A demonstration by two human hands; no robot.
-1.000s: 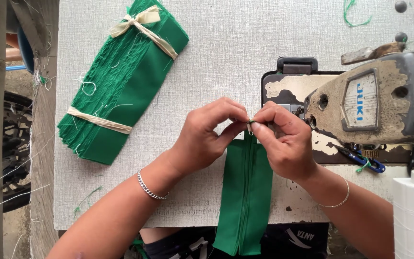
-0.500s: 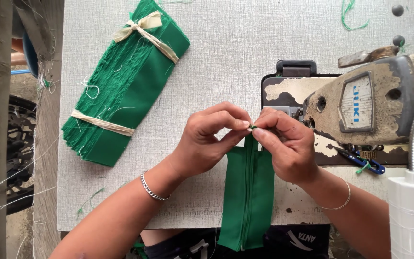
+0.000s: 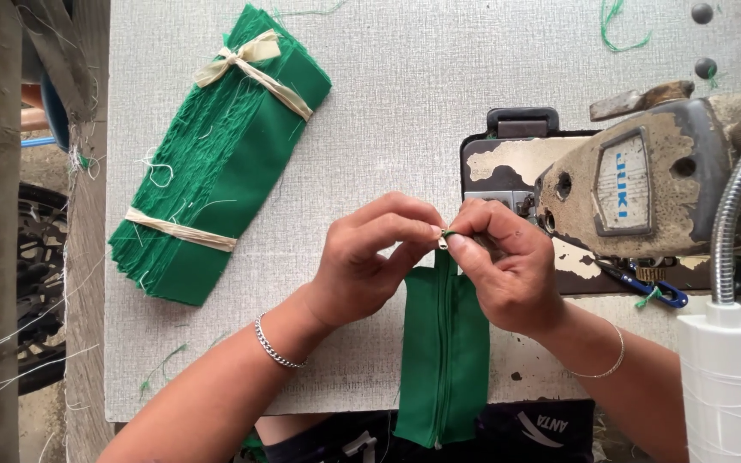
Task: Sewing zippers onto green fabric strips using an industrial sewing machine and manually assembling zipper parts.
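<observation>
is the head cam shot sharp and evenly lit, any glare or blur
Head view: soft, even daylight, no harsh glare on the table; faint shadows under the left hand and right hand; green strip and bundle crisp; lamp base at the right edge bright, slightly soft.

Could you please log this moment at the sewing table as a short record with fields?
left hand: fingertips pinching the top end of the green zipper strip
right hand: pinching the same end, fingertips meeting the left ones
zipper strip: lies flat, hanging over the table's near edge
fabric bundle: green pieces tied with two pale strips, left on the table
sewing machine: worn, right of the hands
</observation>
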